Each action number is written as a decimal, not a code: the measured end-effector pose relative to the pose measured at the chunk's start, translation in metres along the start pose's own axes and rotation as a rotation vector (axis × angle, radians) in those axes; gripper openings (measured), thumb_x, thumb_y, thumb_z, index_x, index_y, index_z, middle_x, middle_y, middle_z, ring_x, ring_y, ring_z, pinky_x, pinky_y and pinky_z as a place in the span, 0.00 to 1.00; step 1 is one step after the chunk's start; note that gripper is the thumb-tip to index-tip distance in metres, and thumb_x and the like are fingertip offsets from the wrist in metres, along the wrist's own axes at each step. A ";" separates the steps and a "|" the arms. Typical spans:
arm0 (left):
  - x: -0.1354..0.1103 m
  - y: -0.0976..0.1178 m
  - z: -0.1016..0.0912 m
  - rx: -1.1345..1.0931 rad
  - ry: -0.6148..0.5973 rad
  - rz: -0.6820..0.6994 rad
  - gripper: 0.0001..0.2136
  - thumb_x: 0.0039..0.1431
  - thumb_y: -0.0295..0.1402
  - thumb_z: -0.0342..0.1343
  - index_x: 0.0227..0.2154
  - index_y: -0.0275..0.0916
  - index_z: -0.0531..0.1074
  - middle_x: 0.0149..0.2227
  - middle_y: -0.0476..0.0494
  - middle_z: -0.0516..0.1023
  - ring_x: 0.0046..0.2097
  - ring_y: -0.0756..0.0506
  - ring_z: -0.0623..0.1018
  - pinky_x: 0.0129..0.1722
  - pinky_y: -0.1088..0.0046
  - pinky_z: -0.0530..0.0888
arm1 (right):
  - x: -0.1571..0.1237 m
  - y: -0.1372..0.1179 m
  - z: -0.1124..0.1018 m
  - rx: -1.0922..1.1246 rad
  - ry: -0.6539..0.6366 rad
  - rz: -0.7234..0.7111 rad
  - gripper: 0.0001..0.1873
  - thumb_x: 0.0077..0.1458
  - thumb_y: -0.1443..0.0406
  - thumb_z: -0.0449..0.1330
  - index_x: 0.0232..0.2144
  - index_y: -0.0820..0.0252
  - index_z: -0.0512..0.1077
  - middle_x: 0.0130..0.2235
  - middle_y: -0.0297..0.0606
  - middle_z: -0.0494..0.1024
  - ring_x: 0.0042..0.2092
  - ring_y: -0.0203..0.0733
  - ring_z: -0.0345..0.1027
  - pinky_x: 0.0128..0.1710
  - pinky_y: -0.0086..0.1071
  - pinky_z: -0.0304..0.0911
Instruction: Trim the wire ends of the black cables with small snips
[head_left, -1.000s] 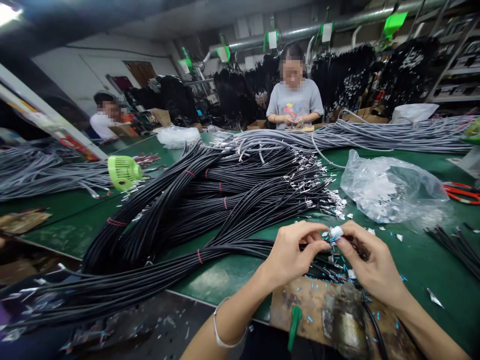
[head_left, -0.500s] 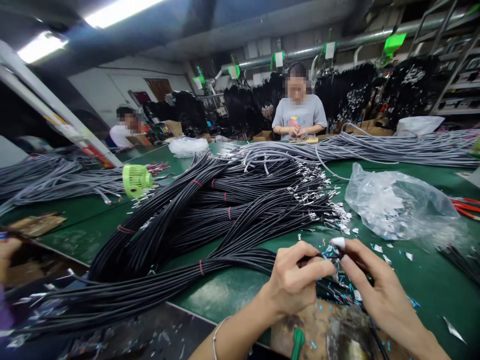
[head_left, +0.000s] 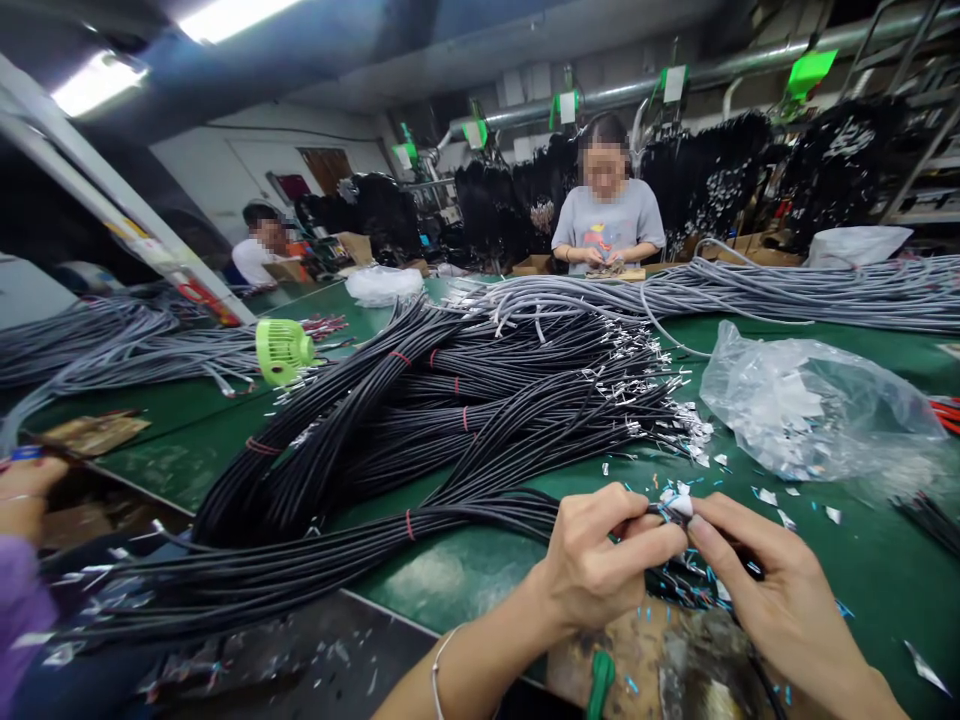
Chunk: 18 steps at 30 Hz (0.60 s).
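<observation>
Both hands sit lower in view and nearer the near edge of the green surface [head_left: 465,570] than a second ago, their pinch unchanged. The left hand [head_left: 600,570] keeps a narrow grip closed on thin black wires [head_left: 675,585], while the right hand [head_left: 780,600] has its grip shut on the white connector [head_left: 679,503] at their end. The work is held just above the near edge, right of the black cable bundle [head_left: 420,450]. The connector looks tiny, light and easily dropped, and the wires limp, so a fingertip hold on its body and just behind it seems best. Forearms converge from below, wrists lifted. A clear plastic bag [head_left: 817,405] lies farther right, and a co-worker [head_left: 609,215] sits at the far edge.
</observation>
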<state>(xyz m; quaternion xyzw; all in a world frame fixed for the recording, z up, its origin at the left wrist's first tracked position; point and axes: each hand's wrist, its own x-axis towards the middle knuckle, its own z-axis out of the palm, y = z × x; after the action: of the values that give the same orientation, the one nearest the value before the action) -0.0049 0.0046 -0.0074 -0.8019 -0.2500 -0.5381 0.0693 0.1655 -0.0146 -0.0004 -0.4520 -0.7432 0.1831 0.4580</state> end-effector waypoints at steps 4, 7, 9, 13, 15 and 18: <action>-0.001 0.000 0.001 0.029 -0.009 0.005 0.14 0.57 0.21 0.48 0.31 0.40 0.78 0.24 0.48 0.67 0.22 0.54 0.63 0.21 0.79 0.63 | 0.000 -0.001 0.001 0.023 -0.025 0.027 0.11 0.58 0.62 0.55 0.37 0.57 0.77 0.33 0.36 0.79 0.31 0.34 0.71 0.31 0.22 0.68; -0.002 -0.001 0.001 0.032 -0.016 0.015 0.13 0.57 0.21 0.49 0.32 0.39 0.78 0.24 0.48 0.67 0.22 0.53 0.63 0.21 0.78 0.64 | 0.000 -0.001 0.001 0.008 -0.015 0.029 0.10 0.57 0.62 0.56 0.36 0.56 0.77 0.34 0.36 0.80 0.32 0.35 0.72 0.33 0.22 0.68; -0.003 -0.001 0.001 0.032 -0.014 0.013 0.12 0.57 0.21 0.49 0.32 0.39 0.77 0.24 0.48 0.67 0.22 0.53 0.63 0.21 0.78 0.65 | -0.001 0.001 0.001 -0.011 0.005 0.021 0.10 0.57 0.62 0.56 0.36 0.57 0.77 0.35 0.37 0.80 0.33 0.36 0.73 0.34 0.23 0.69; -0.002 -0.001 0.001 0.011 -0.021 -0.006 0.13 0.58 0.20 0.48 0.33 0.40 0.76 0.26 0.47 0.70 0.23 0.53 0.65 0.21 0.79 0.65 | -0.004 0.005 0.002 -0.063 0.050 0.019 0.12 0.57 0.60 0.56 0.35 0.58 0.78 0.35 0.39 0.81 0.35 0.39 0.75 0.38 0.25 0.70; 0.000 0.000 0.001 -0.022 -0.030 -0.055 0.12 0.58 0.22 0.48 0.38 0.40 0.74 0.29 0.46 0.73 0.25 0.53 0.69 0.23 0.79 0.68 | -0.005 0.007 0.003 -0.084 0.080 0.026 0.12 0.56 0.60 0.57 0.35 0.59 0.78 0.35 0.39 0.81 0.36 0.39 0.75 0.39 0.26 0.70; 0.003 0.002 0.001 -0.035 -0.002 -0.202 0.09 0.57 0.26 0.56 0.41 0.35 0.70 0.32 0.44 0.76 0.29 0.51 0.74 0.27 0.77 0.73 | -0.004 0.008 0.004 -0.090 0.130 0.032 0.11 0.56 0.61 0.57 0.35 0.60 0.77 0.35 0.39 0.81 0.34 0.38 0.75 0.35 0.25 0.71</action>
<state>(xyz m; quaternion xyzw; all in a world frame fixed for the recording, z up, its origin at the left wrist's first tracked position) -0.0023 0.0043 -0.0049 -0.7744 -0.3204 -0.5456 0.0005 0.1672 -0.0132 -0.0102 -0.4948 -0.7122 0.1271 0.4815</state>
